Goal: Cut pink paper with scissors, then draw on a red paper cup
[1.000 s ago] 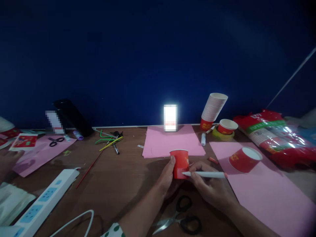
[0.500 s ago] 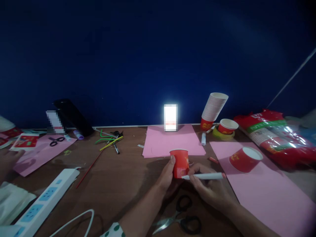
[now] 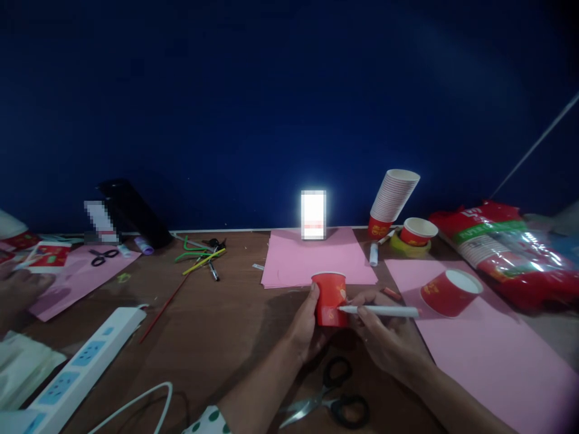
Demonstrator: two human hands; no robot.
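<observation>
Over the tabletop (image 3: 253, 337): red paper cup (image 3: 330, 292), upright.
Left fingers (image 3: 313, 297) clasp its side; right fingers (image 3: 368, 317) pinch a marker (image 3: 391, 311), tip at the cup's wall. Judged light, slightly springy, easily dented; best gripped gently, high up.

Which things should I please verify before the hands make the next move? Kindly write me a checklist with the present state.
1. Red cup held: ok, the left hand grips it.
2. White pen held: ok, in the right hand, pointing at the cup.
3. Pen tip touching the cup: cannot tell.
4. Nearer scissors well out of the way: not ok, lying close below the cup in the picture.
5. Another person's hand clear: ok, at the far left.
</observation>
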